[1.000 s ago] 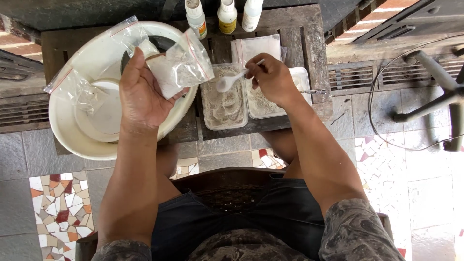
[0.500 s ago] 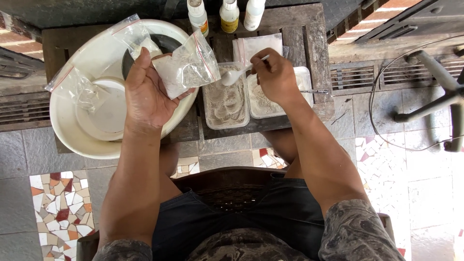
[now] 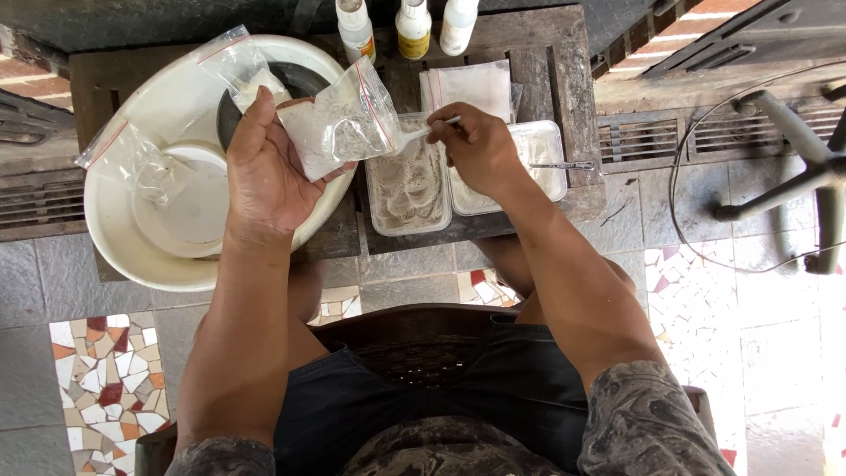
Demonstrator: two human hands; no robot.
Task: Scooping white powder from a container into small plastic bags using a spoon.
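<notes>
A seated person worked over a low dark wooden table (image 3: 564, 53), seen from above. The left hand (image 3: 264, 167) held one small clear zip bag (image 3: 339, 123) part-filled with pale powder, pinched between thumb and fingers and raised over the rim of a large white basin (image 3: 115, 238). The right hand (image 3: 476, 145) was closed in a narrow pinch on one thin white spoon (image 3: 423, 132), its tip touching the bag's open side; the spoon's bowl was hidden at the bag and could not be made out. Two clear rectangular trays sat side by side on the table: the near tray (image 3: 407, 189) held greyish powder, and the far tray (image 3: 542, 163) held whiter powder with one metal spoon (image 3: 564, 165) lying across it. Behind the trays lay a flat stack of empty bags (image 3: 467, 86); the number in the stack could not be counted. Three small white bottles (image 3: 407, 26) stood in a row at the table's back edge, their tops cut off by the frame. Two more filled bags lay in the basin, one at its left rim (image 3: 132, 159) and one at its top (image 3: 233, 66), beside a smaller white bowl (image 3: 198, 207) and a dark dish (image 3: 295, 79) largely hidden behind the left hand. At right, a chair base (image 3: 793, 167) was only partly in view.
</notes>
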